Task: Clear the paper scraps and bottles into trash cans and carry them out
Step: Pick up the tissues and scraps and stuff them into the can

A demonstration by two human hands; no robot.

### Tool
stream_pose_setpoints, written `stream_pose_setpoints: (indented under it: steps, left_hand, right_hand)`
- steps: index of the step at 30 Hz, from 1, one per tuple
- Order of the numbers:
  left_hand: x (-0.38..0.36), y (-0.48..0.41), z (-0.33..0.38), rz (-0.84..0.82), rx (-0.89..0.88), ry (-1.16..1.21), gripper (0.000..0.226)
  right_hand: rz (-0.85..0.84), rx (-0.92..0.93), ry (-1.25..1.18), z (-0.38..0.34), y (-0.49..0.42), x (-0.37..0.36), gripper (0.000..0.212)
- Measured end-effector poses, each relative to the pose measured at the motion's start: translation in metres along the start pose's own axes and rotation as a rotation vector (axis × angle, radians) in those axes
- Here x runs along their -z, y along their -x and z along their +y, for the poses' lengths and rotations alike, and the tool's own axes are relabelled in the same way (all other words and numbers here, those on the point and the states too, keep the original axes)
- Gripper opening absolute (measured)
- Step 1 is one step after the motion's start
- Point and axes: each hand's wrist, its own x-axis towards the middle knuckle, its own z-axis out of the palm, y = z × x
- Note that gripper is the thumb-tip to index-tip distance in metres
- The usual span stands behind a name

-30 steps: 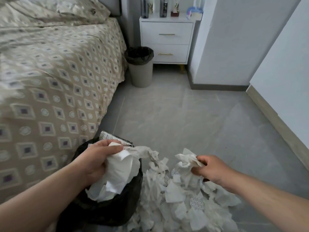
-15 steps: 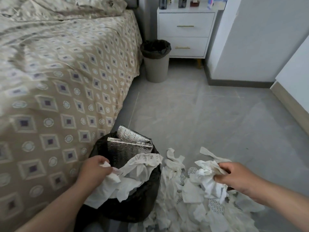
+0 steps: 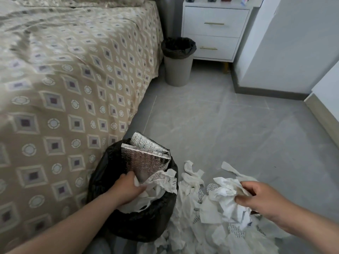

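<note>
Paper scraps (image 3: 211,213) are heaped on the floor just right of the trash can (image 3: 139,226), and more are stuffed inside it by some foil pads (image 3: 146,158). They look feather-light and squashy, so I'd grab fat bunches from the heap's middle. The left hand (image 3: 128,187) is curled on a bunch inside the can, and the right hand (image 3: 260,198) pinches a clump beside it. Versus half a second ago, the left hand sits deeper in.

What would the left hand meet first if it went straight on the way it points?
The left hand would likely meet the crumpled paper it grips in the trash can, with the silver foil pad close behind; depth is unclear.
</note>
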Motion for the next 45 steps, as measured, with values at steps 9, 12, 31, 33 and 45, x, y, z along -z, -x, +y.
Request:
stream_pose_setpoints:
  steps: [9,12,31,33,45]
  left_hand:
    - [0.023,0.060,-0.055,0.468,-0.235,-0.106,0.083]
    - [0.002,0.063,-0.081,0.418,-0.208,-0.076,0.095]
    - [-0.013,0.050,-0.124,0.451,-0.472,-0.032,0.097]
    - [-0.014,0.049,-0.123,0.457,-0.474,-0.026,0.097]
    - [0.037,0.076,-0.072,0.448,-0.624,0.019,0.081]
  right_hand:
    - [-0.077,0.230,0.069,-0.048,0.012,-0.021,0.006]
    - [-0.094,0.357,0.133,-0.079,0.018,-0.040,0.012]
    - [-0.208,0.382,0.745,-0.128,-0.105,-0.249,0.061]
    - [-0.267,0.321,0.812,-0.121,-0.109,-0.257,0.068]
    - [-0.283,0.675,0.739,-0.153,-0.025,-0.161,0.047]
